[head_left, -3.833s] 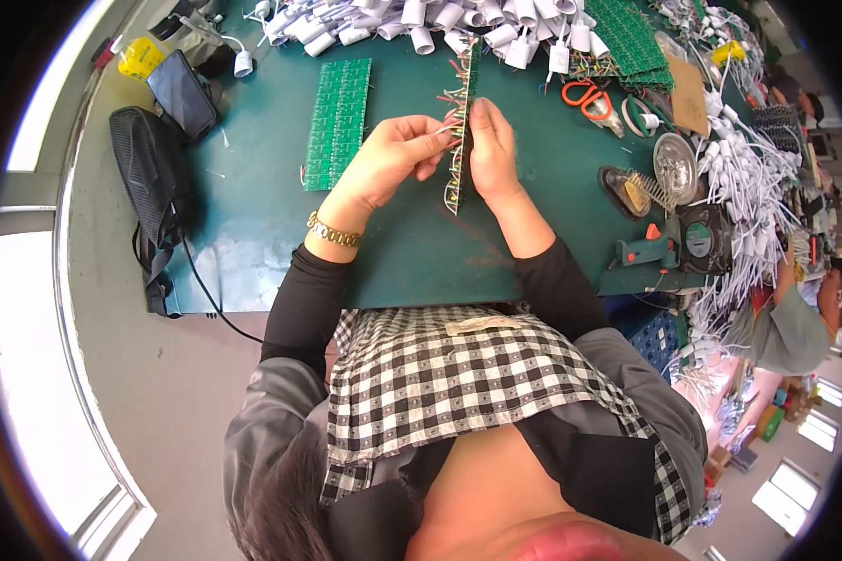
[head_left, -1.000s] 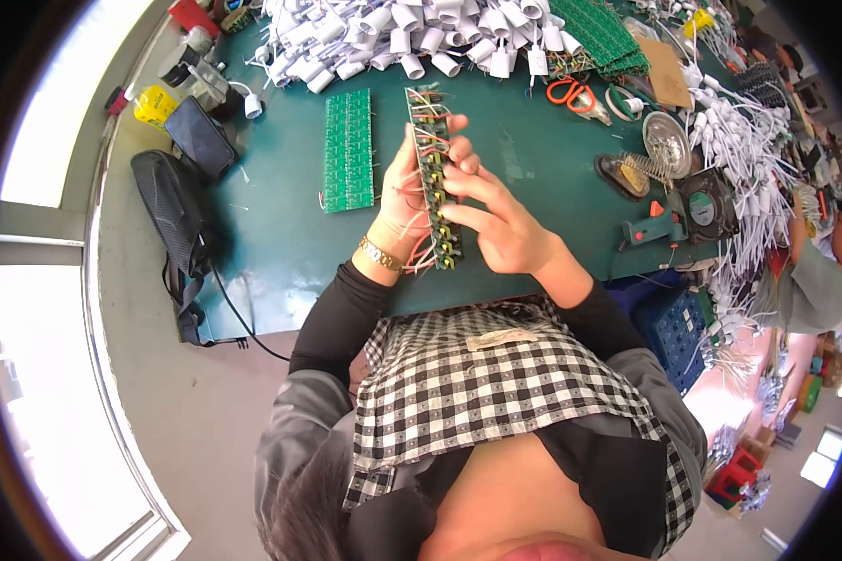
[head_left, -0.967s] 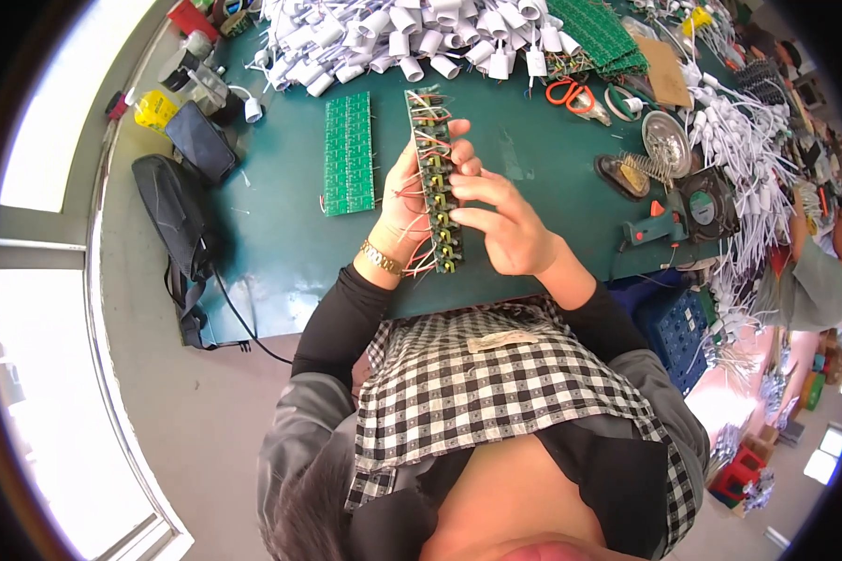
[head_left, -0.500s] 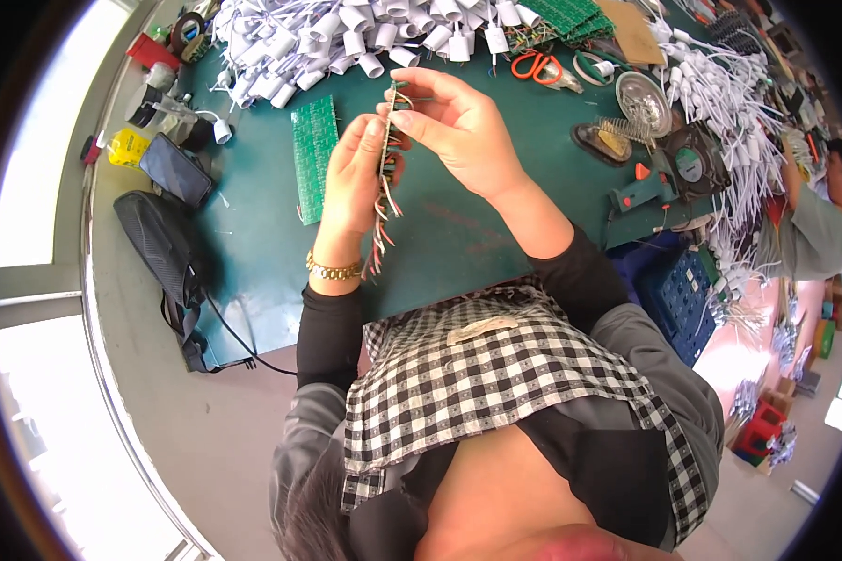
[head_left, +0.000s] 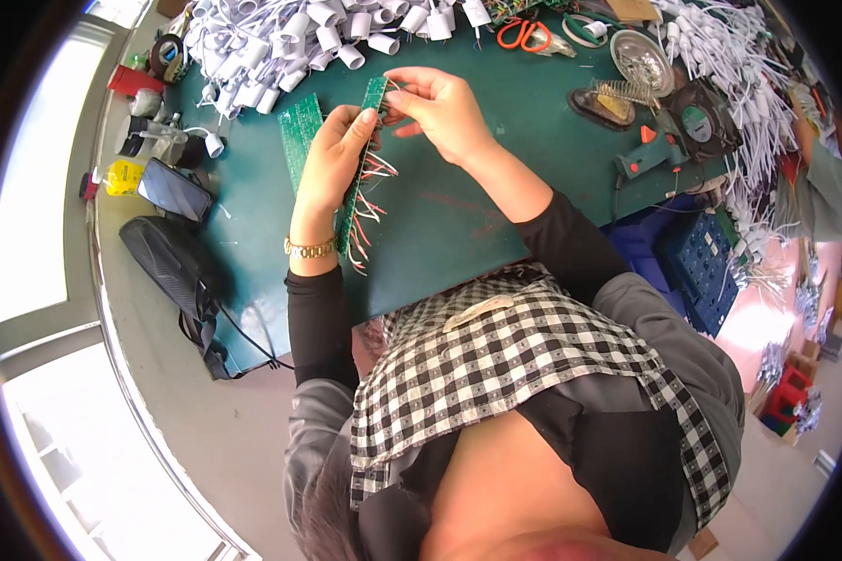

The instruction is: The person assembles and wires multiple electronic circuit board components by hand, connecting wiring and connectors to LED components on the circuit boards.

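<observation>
Fingers of the left hand (head_left: 332, 159): wrapped about the circuit board (head_left: 375, 93), thumb laid along its green face, pinching it.
Fingers of the right hand (head_left: 449, 114): bent at the circuit board's far end, thumb and forefinger close to its right edge, the others curled; cannot tell whether they pinch a wire.
Circuit board: held slanting over the green table (head_left: 458, 234), its near end beside the left wrist.
Wires (head_left: 378, 168): red and white, sticking out to the right of the circuit board.
Watch (head_left: 309, 250): gold, on the wrist just left of the circuit board's near end.
Second board (head_left: 299, 126): green, lying left of the circuit board, partly hidden by the left hand.
Sockets (head_left: 290, 42): white, heaped beyond the circuit board.
Scissors (head_left: 524, 35): orange-handled, beyond the circuit board to the right.
Glue gun (head_left: 644, 159): well right of the circuit board.
Phone (head_left: 175, 191): dark, well left of the circuit board.
</observation>
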A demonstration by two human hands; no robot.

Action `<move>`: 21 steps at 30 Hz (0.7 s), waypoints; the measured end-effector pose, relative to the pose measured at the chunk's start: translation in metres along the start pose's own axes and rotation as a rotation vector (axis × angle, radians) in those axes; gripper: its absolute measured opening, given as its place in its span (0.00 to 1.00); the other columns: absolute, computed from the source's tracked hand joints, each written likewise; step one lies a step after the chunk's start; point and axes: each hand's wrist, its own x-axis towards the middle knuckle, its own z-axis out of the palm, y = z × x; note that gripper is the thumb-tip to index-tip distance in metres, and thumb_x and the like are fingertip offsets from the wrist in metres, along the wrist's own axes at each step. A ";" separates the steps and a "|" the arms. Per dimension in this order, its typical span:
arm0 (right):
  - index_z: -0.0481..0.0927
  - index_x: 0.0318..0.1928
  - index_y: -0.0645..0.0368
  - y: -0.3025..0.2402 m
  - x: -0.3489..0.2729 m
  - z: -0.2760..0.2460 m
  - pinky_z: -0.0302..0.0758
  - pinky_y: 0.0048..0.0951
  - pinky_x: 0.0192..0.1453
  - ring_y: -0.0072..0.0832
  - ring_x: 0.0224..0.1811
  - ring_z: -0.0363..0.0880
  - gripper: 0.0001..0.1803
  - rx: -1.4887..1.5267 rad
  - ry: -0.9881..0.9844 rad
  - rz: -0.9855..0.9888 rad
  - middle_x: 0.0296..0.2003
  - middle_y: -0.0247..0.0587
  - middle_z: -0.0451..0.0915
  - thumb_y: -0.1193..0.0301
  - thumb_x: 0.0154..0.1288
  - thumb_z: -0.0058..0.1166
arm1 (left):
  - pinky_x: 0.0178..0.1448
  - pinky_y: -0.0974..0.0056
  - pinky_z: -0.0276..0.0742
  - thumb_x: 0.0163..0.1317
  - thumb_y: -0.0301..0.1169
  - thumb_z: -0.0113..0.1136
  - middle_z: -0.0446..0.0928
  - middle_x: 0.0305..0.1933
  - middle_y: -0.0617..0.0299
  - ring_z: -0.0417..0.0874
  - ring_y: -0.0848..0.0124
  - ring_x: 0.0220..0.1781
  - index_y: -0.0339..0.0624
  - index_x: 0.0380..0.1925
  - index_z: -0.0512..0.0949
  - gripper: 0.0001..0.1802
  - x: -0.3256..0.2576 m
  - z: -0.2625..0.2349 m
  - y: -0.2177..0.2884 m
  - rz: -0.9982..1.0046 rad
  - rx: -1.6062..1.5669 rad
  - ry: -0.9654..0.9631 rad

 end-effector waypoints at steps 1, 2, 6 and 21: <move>0.72 0.54 0.62 0.001 -0.001 -0.004 0.78 0.25 0.34 0.23 0.32 0.80 0.19 -0.071 0.010 -0.040 0.33 0.37 0.79 0.74 0.62 0.53 | 0.30 0.76 0.67 0.66 0.42 0.53 0.75 0.29 0.64 0.72 0.81 0.27 0.33 0.38 0.74 0.19 -0.001 0.000 -0.005 -0.006 0.000 -0.003; 0.72 0.54 0.61 0.001 -0.002 -0.008 0.78 0.25 0.34 0.22 0.30 0.79 0.19 -0.143 0.019 -0.080 0.30 0.37 0.79 0.76 0.62 0.51 | 0.30 0.75 0.67 0.64 0.43 0.55 0.75 0.28 0.64 0.72 0.80 0.27 0.33 0.36 0.74 0.20 -0.002 0.000 -0.010 -0.010 0.133 0.062; 0.72 0.55 0.60 -0.018 -0.009 -0.025 0.76 0.23 0.31 0.20 0.21 0.75 0.23 -0.405 -0.100 -0.153 0.21 0.34 0.76 0.82 0.56 0.43 | 0.29 0.68 0.69 0.58 0.47 0.62 0.75 0.22 0.60 0.72 0.76 0.24 0.32 0.32 0.75 0.24 -0.005 -0.002 -0.015 -0.095 0.546 0.269; 0.72 0.54 0.67 0.023 0.003 -0.017 0.75 0.21 0.47 0.22 0.43 0.78 0.19 -0.137 -0.330 0.001 0.43 0.38 0.78 0.72 0.64 0.53 | 0.17 0.74 0.62 0.67 0.49 0.46 0.74 0.31 0.58 0.69 0.76 0.16 0.36 0.36 0.72 0.23 -0.008 0.022 -0.012 -0.247 -0.331 0.171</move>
